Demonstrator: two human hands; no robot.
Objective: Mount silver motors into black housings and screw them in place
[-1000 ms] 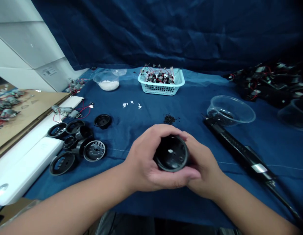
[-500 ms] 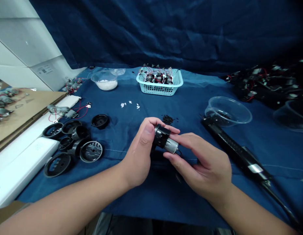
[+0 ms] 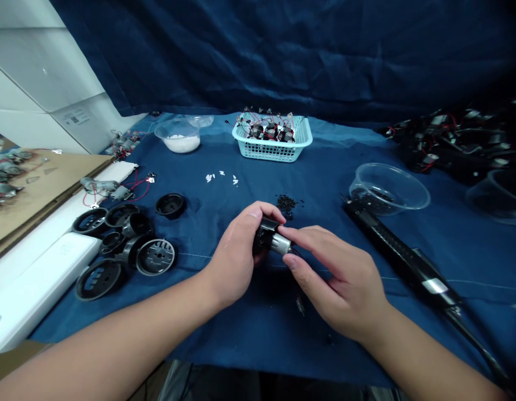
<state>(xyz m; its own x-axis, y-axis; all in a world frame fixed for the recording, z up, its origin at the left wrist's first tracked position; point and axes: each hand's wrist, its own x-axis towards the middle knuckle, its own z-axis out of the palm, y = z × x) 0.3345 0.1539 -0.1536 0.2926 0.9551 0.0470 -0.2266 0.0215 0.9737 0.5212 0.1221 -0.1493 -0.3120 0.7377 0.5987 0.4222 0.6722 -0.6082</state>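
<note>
My left hand [image 3: 239, 253] is closed around a black plastic housing [image 3: 264, 235], thumb on top. A small silver motor [image 3: 281, 244] sticks out of the housing's right side. My right hand [image 3: 341, 273] pinches at the motor's outer end between thumb and forefinger. A thin wire with a small tip [image 3: 300, 304] hangs below the right hand. Just beyond the hands lies a pile of small black screws or similar bits [image 3: 286, 204]. To the left, several round black housings [image 3: 155, 257] lie in a cluster.
A pale blue basket [image 3: 274, 153] of wired motors stands at the back. A clear bowl [image 3: 182, 136] holds white pieces; another clear bowl [image 3: 408, 189] is at right. A black electric screwdriver [image 3: 399, 256] lies beside my right hand. A white case [image 3: 44, 289] lies left.
The housing and motor have turned and shifted slightly left in my hands. My right fingers have moved to the motor's end, and the hanging wire now shows more plainly.
</note>
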